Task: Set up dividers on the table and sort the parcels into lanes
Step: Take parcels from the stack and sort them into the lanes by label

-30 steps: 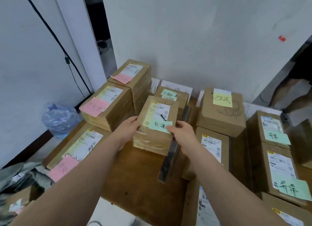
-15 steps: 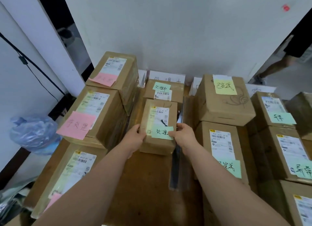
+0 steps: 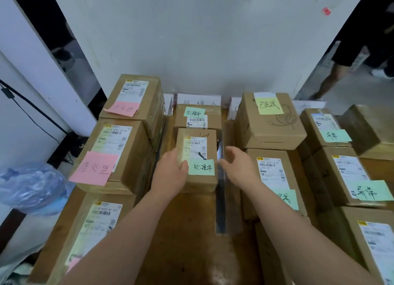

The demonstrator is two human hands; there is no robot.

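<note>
Head view: left hand (image 3: 170, 172) grips parcel (image 3: 197, 145) edge; right hand (image 3: 238, 167) beside.

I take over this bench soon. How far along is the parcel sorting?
Done: a clear divider stands on the table, with labelled parcels in lanes either side. In hand: the left hand holds a small green-note parcel in the middle lane; the right hand is open beside it. Left: that lane has bare table in front; whether more parcels wait, I cannot tell.
</note>
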